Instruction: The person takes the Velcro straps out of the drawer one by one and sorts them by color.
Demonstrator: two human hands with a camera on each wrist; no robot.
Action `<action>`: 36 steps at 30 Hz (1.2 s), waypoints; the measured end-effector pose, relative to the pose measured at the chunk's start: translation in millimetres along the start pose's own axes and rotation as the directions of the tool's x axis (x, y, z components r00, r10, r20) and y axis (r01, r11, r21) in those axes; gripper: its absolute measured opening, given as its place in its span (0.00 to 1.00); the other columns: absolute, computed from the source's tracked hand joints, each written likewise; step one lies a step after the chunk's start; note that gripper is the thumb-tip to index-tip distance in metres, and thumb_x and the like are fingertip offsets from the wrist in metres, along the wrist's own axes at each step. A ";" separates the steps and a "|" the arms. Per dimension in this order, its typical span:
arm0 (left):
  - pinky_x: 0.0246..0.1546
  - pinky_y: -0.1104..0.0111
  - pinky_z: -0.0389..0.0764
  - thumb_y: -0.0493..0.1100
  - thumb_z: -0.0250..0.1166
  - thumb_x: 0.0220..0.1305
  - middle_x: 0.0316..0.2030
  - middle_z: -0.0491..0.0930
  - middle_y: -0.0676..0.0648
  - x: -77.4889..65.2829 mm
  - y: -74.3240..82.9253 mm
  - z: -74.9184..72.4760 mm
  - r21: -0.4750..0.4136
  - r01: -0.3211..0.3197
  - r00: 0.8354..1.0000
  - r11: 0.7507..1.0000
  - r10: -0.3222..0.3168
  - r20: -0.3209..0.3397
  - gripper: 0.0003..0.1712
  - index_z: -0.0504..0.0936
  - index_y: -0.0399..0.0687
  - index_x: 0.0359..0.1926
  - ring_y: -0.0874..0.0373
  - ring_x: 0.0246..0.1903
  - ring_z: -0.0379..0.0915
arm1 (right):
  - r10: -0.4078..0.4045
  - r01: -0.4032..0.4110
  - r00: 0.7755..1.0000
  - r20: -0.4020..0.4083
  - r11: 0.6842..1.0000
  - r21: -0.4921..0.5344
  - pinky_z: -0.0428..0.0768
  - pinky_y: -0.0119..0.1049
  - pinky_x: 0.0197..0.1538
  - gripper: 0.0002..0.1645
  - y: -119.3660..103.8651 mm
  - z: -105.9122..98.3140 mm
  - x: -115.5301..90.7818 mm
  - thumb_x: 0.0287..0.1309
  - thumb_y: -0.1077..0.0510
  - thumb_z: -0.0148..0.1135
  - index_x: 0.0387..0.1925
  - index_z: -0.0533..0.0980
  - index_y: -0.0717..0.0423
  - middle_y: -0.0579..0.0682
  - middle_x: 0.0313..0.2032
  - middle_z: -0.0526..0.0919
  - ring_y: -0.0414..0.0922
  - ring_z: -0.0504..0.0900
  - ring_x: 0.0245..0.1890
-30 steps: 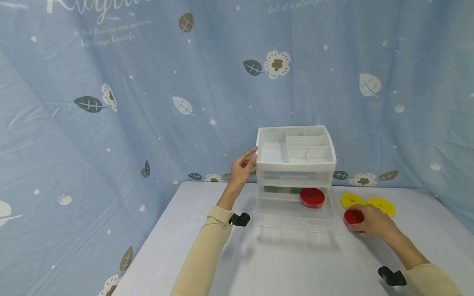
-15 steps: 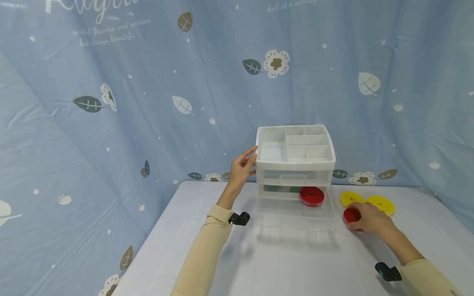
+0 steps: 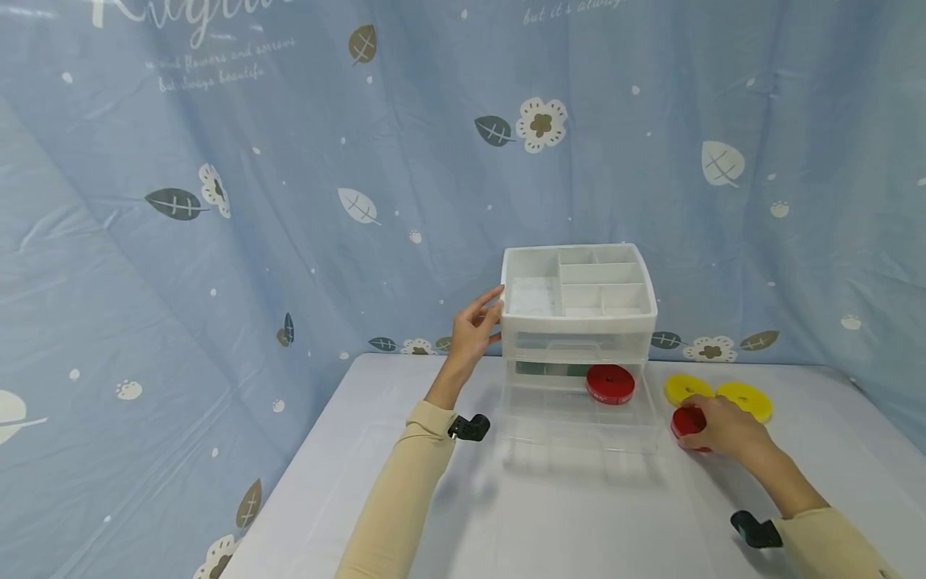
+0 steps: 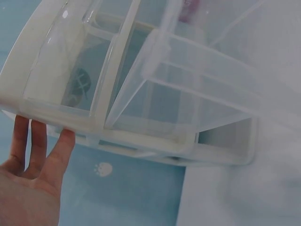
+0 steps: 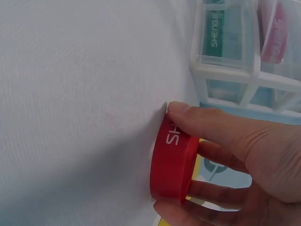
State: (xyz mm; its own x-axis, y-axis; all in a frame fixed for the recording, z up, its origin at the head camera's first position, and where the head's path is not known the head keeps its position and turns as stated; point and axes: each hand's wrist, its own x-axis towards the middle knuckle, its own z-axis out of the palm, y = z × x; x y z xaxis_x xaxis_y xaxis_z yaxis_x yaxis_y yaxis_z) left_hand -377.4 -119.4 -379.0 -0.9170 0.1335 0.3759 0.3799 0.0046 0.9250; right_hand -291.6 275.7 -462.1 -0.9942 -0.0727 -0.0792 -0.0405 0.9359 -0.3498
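Change: almost none over the last second — a likely pause | red roll (image 3: 688, 422): toward worktop's (image 3: 579, 523) back-right corner, outside open drawer (image 3: 538, 406) | right hand (image 3: 731, 430): fingers clamped on roll | left hand (image 3: 472, 334): fingers apart — touching drawer unit's (image 3: 579, 326) left side

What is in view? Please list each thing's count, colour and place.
White tabletop: 1, white, across the lower view
Blue patterned curtain: 1, blue, behind the tabletop
White plastic drawer unit: 1, white, on the tabletop
Clear plastic drawers: 2, colourless, upper closed, lower open
Red round rolls: 2, red, one in lower drawer, one held
Yellow round rolls: 2, yellow, right of the unit
Green printed rolls: count unclear, green, inside the unit
Black wrist cameras: 2, black, on the wrists
Beige sleeves: 2, beige, both arms
Left hand: 1, bare, touching the unit's left side
Right hand: 1, bare, gripping a red roll
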 end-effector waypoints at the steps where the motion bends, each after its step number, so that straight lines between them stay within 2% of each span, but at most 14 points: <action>1: 0.52 0.55 0.84 0.49 0.58 0.73 0.48 0.78 0.41 0.4 -0.1 -0.4 -0.004 0.001 1.000 1.000 -0.001 0.004 0.23 0.74 0.60 0.66 0.63 0.43 0.78 | -0.003 0.003 1.000 0.000 1.000 -0.001 0.84 0.56 0.40 0.47 0.0 0.3 0.0 0.37 0.45 0.82 0.55 0.73 0.70 0.70 0.43 0.78 0.62 0.73 0.41; 6: 0.54 0.52 0.83 0.50 0.58 0.73 0.53 0.75 0.33 0.8 1.0 -2.3 -0.011 -0.005 1.000 1.000 0.005 0.018 0.25 0.72 0.58 0.68 0.64 0.42 0.78 | -0.015 0.015 1.000 0.002 1.000 -0.002 0.84 0.55 0.38 0.47 1.6 1.8 -0.4 0.41 0.43 0.79 0.56 0.73 0.68 0.69 0.44 0.78 0.61 0.74 0.40; 13: 0.52 0.56 0.84 0.55 0.59 0.70 0.51 0.78 0.39 0.8 1.4 -3.0 0.011 -0.009 1.000 1.000 0.009 0.000 0.25 0.74 0.62 0.66 0.61 0.44 0.78 | -0.065 0.065 0.998 0.014 0.998 0.010 0.85 0.54 0.40 0.46 5.8 3.1 0.3 0.46 0.42 0.76 0.58 0.72 0.68 0.67 0.43 0.78 0.59 0.75 0.41; 18: 0.51 0.58 0.85 0.55 0.60 0.70 0.47 0.79 0.43 0.4 0.3 -1.5 0.011 -0.014 1.000 1.000 0.014 0.002 0.23 0.75 0.67 0.64 0.59 0.44 0.79 | -0.082 0.082 0.996 0.024 0.997 -0.004 0.85 0.52 0.39 0.46 1.9 -3.1 -2.4 0.49 0.39 0.73 0.57 0.72 0.70 0.66 0.42 0.80 0.57 0.75 0.39; 22: 0.51 0.58 0.85 0.54 0.59 0.71 0.45 0.79 0.47 0.4 0.4 -0.8 0.006 -0.010 1.000 1.000 0.010 0.001 0.21 0.76 0.69 0.64 0.60 0.44 0.79 | -0.082 0.082 0.996 0.024 0.997 -0.014 0.85 0.53 0.39 0.43 -9.8 -13.7 -8.4 0.52 0.40 0.71 0.57 0.73 0.70 0.67 0.44 0.81 0.57 0.76 0.39; 25: 0.51 0.58 0.85 0.55 0.59 0.70 0.44 0.79 0.48 0.9 0.8 -0.9 0.001 -0.011 1.000 1.000 0.011 0.002 0.22 0.76 0.69 0.64 0.59 0.44 0.79 | -0.115 0.115 0.993 0.003 0.993 -0.020 0.85 0.55 0.40 0.39 -22.3 -23.6 -12.4 0.55 0.42 0.70 0.56 0.75 0.68 0.69 0.47 0.81 0.59 0.78 0.39; 31: 0.51 0.57 0.85 0.55 0.60 0.70 0.45 0.79 0.45 1.4 0.8 -1.1 0.004 -0.022 1.000 1.000 0.022 0.004 0.23 0.75 0.67 0.65 0.58 0.46 0.79 | -0.164 0.164 0.986 -0.022 0.986 0.010 0.86 0.57 0.40 0.33 -45.4 -42.6 -19.7 0.57 0.48 0.69 0.57 0.75 0.65 0.73 0.49 0.80 0.67 0.79 0.47; 36: 0.51 0.57 0.85 0.54 0.60 0.70 0.46 0.79 0.46 0.6 -0.9 -0.5 -0.002 -0.019 1.000 1.000 0.019 0.006 0.22 0.76 0.69 0.63 0.59 0.45 0.79 | -0.185 0.186 0.982 -0.043 0.982 0.027 0.86 0.57 0.39 0.31 -56.7 -49.8 -25.3 0.57 0.50 0.70 0.56 0.76 0.64 0.72 0.49 0.81 0.68 0.80 0.48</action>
State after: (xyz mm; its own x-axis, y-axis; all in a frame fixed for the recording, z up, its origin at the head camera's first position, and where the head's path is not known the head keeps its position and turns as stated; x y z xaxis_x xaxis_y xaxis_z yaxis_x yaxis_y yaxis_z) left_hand -378.4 -119.8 -379.6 -0.9088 0.1391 0.3935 0.3973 -0.0002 0.9177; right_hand -269.2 241.6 -393.8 -0.9729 -0.2295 0.0270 -0.2221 0.8963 -0.3838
